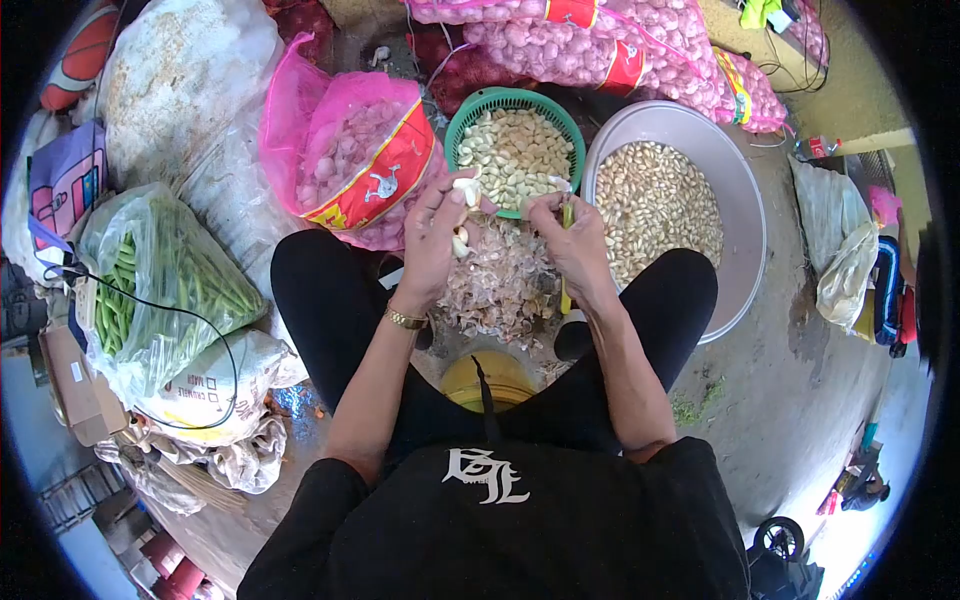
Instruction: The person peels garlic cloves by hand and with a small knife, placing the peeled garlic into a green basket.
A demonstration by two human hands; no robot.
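Note:
My left hand [436, 232], with a gold watch at the wrist, holds several garlic cloves [466, 190] between its fingers. My right hand [574, 240] is closed round a yellow-green knife [567, 214], its handle pointing down towards me; a small whitish piece shows by the fingertips. Just beyond both hands stands a green basket [459, 122] of peeled cloves. Below and between them, a heap of papery garlic skins [495, 280] lies on the floor. To the right, a large pale tub [745, 215] contains many cloves.
An open pink net bag [345, 165] of garlic is at the back left, with more full net bags [610, 55] behind. Green pods in a plastic bag [165, 280] lie left. A yellow container [488, 380] sits between the knees.

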